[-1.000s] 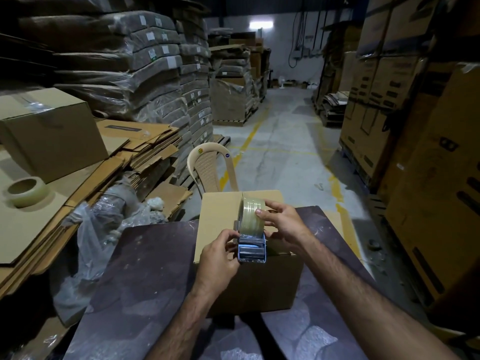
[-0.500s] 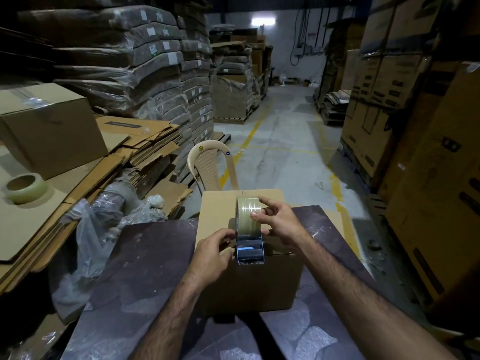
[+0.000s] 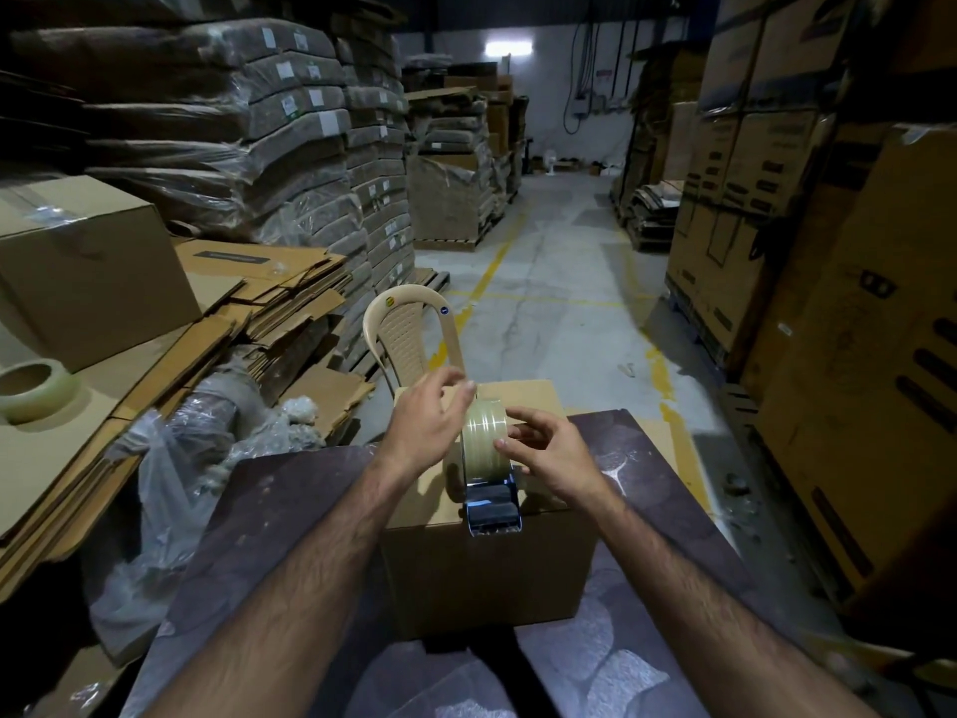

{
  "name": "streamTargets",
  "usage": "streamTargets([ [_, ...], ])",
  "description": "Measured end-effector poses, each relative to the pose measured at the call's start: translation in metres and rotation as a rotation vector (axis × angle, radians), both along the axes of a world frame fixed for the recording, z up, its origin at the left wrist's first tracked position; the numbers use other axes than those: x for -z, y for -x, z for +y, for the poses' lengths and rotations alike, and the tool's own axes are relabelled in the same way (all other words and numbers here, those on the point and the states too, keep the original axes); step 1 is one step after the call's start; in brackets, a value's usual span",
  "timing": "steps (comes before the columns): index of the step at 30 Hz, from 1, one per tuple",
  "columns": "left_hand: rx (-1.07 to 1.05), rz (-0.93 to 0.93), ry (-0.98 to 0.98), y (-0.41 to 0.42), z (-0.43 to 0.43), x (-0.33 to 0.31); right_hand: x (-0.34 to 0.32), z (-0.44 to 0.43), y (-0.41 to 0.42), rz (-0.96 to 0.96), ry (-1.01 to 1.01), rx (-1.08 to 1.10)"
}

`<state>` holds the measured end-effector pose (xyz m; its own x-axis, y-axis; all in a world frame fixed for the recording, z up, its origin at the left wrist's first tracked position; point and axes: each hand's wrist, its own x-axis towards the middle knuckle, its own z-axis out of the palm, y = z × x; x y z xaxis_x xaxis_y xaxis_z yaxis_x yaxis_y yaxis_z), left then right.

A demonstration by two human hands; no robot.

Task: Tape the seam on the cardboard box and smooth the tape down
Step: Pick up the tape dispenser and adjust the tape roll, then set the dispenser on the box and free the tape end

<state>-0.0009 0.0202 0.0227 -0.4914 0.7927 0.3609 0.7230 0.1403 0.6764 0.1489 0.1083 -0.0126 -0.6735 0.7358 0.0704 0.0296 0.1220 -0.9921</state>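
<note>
A closed cardboard box (image 3: pixel 487 567) stands on a dark table (image 3: pixel 290 515) in front of me. On its top, near the front edge, sits a tape dispenser (image 3: pixel 489 479) with a clear tape roll and a shiny metal body. My right hand (image 3: pixel 549 453) grips the roll from the right side. My left hand (image 3: pixel 427 422) hovers just left of the roll over the box top, fingers spread and reaching toward the far side. It is blurred, and I cannot tell whether it pinches the tape end.
A beige plastic chair (image 3: pixel 409 344) stands right behind the box. Flattened cardboard (image 3: pixel 171 355), a spare tape roll (image 3: pixel 33 388), a sealed box (image 3: pixel 88 272) and crumpled plastic wrap (image 3: pixel 197 458) lie at the left. Stacked cartons (image 3: pixel 849 303) line the right of the aisle.
My left hand left the dispenser's near end and moved up and forward, alongside the roll. The right hand stayed on the roll.
</note>
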Motion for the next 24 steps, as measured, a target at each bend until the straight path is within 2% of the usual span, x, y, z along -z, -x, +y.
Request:
streamTargets([
  [4,0.131,0.137,0.162,0.000,0.025,-0.007,0.006,-0.017,-0.016,-0.030,-0.405,0.311],
  [7,0.166,0.153,0.287,0.002,0.039,0.001,0.020,-0.035,-0.027,-0.048,-0.697,0.283],
  [11,0.171,0.139,0.300,0.000,0.045,0.006,0.032,-0.047,-0.028,-0.266,-0.965,0.194],
  [18,0.163,0.147,0.265,0.000,0.044,0.012,0.028,-0.050,-0.023,-0.449,-1.089,0.102],
  [24,0.158,0.163,0.271,0.000,0.046,0.013,0.032,-0.047,-0.019,-0.373,-1.191,0.193],
])
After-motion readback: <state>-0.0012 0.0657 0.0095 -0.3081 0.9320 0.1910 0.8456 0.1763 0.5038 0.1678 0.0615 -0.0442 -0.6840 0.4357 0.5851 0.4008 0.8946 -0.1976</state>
